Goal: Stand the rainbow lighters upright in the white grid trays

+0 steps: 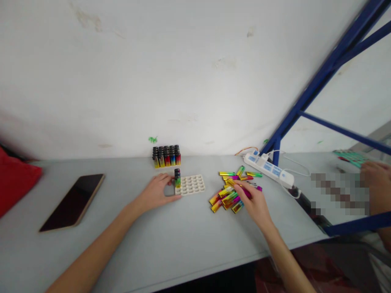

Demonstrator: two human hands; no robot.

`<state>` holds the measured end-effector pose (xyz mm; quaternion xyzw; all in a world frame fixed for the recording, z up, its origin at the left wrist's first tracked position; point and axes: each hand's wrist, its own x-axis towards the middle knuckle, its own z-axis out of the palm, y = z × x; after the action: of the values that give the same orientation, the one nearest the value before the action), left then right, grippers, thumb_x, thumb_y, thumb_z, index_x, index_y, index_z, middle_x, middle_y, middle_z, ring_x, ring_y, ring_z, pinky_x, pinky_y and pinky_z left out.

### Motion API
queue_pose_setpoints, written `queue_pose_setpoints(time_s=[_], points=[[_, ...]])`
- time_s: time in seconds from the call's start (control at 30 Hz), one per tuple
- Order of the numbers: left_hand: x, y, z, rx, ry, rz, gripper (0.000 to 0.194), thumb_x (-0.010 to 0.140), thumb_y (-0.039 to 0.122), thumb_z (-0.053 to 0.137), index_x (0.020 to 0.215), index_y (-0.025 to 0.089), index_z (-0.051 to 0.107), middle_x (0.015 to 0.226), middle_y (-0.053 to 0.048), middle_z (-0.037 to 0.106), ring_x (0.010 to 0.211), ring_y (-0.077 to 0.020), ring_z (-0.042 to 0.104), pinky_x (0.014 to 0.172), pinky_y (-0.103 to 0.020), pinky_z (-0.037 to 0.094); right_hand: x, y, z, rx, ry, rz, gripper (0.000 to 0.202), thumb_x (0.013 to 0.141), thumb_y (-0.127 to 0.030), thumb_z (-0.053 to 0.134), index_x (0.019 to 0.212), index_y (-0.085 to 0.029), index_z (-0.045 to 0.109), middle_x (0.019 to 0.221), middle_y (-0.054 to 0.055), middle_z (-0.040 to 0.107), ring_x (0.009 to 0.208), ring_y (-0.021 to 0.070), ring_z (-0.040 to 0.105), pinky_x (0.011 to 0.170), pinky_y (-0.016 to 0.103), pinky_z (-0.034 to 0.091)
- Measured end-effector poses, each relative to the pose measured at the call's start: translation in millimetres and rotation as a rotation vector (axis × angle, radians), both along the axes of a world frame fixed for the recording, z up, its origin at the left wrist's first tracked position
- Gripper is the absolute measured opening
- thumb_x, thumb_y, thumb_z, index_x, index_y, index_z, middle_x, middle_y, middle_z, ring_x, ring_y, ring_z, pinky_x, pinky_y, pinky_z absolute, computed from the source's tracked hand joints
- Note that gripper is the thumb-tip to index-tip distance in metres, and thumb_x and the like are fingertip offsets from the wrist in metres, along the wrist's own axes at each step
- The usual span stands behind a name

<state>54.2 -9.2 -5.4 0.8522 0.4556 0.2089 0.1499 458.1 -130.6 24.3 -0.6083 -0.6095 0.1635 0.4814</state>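
My left hand is curled around the left end of a white tray with rows of round hollows, its thumb along the front corner. A few lighters with black tops stand upright in the tray's left column, beside my fingers. My right hand reaches over a loose pile of shiny metallic lighter casings in gold, green, pink and blue. Its thumb and index finger pinch a gold casing at the top of the pile. My other right fingers partly cover the casings beneath.
A block of upright lighters stands by the wall. A white power strip with cables lies right of the pile, near a blue metal frame. At left are a phone and red fabric. Another person's hand is far right.
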Motion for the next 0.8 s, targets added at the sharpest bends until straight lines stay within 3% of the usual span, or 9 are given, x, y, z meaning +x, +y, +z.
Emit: queue_pose_setpoints(time_s=[0.07,0.17,0.3,0.4,0.57,0.67,0.8], points=[[0.3,-0.8,0.8,0.001,-0.001,-0.003,0.059,0.09,0.079,0.09,0.109,0.025,0.077,0.119,-0.012,0.084,0.114,-0.0389,0.08,0.11,-0.051,0.064,-26.8,28.1,8.9,-0.049,0.15,0.036,0.071,0.098,-0.092,0.082,0.109,-0.023,0.09,0.088,0.007,0.084,0.074,0.0259,0.071,0.07,0.037,0.056],[0.9,-2.6,0.5,0.006,-0.005,-0.006,0.058,0.092,0.078,0.091,0.109,0.025,0.077,0.119,-0.013,0.085,0.113,-0.0387,0.08,0.11,-0.051,0.064,-67.5,68.5,20.8,-0.112,0.295,0.162,0.082,0.087,-0.106,0.079,0.08,-0.025,0.075,0.067,0.0,0.063,0.065,0.0202,0.055,0.062,0.034,0.045],[2.5,-6.0,-1.8,0.016,0.005,0.008,0.058,0.091,0.076,0.094,0.111,0.024,0.077,0.119,-0.013,0.085,0.114,-0.0386,0.08,0.11,-0.05,0.063,-116.4,101.9,25.9,-0.184,0.408,0.446,0.085,0.089,-0.113,0.068,0.085,-0.028,0.066,0.074,-0.001,0.064,0.065,0.0193,0.057,0.066,0.034,0.051],[3.8,-8.7,-2.6,0.022,0.005,0.008,0.055,0.092,0.073,0.096,0.111,0.025,0.077,0.121,-0.012,0.085,0.116,-0.0383,0.08,0.111,-0.049,0.063,-142.8,105.7,16.0,-0.309,0.461,0.563,0.079,0.092,-0.109,0.07,0.091,-0.03,0.062,0.068,-0.007,0.053,0.058,0.0175,0.047,0.057,0.032,0.044],[5.5,-12.2,0.8,0.005,0.0,0.004,0.05,0.093,0.066,0.096,0.113,0.025,0.077,0.123,-0.012,0.085,0.118,-0.0389,0.08,0.114,-0.051,0.062,-160.6,87.4,-4.9,-0.352,0.392,0.493,0.08,0.101,-0.106,0.06,0.073,-0.03,0.052,0.06,-0.006,0.041,0.064,0.0186,0.043,0.057,0.031,0.037],[6.2,-13.2,4.0,-0.002,-0.003,0.0,0.051,0.093,0.068,0.096,0.113,0.025,0.077,0.123,-0.012,0.085,0.118,-0.0391,0.08,0.112,-0.051,0.062,-162.6,80.1,-6.1,-0.417,0.388,0.48,0.086,0.104,-0.107,0.045,0.063,-0.031,0.047,0.055,-0.004,0.037,0.059,0.0183,0.04,0.056,0.032,0.032],[6.7,-13.9,6.3,-0.006,-0.003,-0.001,0.051,0.093,0.068,0.096,0.112,0.025,0.076,0.123,-0.012,0.085,0.116,-0.0384,0.079,0.112,-0.051,0.061,-161.4,82.1,-3.8,-0.46,0.43,0.403,0.081,0.103,-0.102,0.044,0.06,-0.033,0.041,0.051,-0.004,0.035,0.055,0.0182,0.037,0.055,0.034,0.029]])
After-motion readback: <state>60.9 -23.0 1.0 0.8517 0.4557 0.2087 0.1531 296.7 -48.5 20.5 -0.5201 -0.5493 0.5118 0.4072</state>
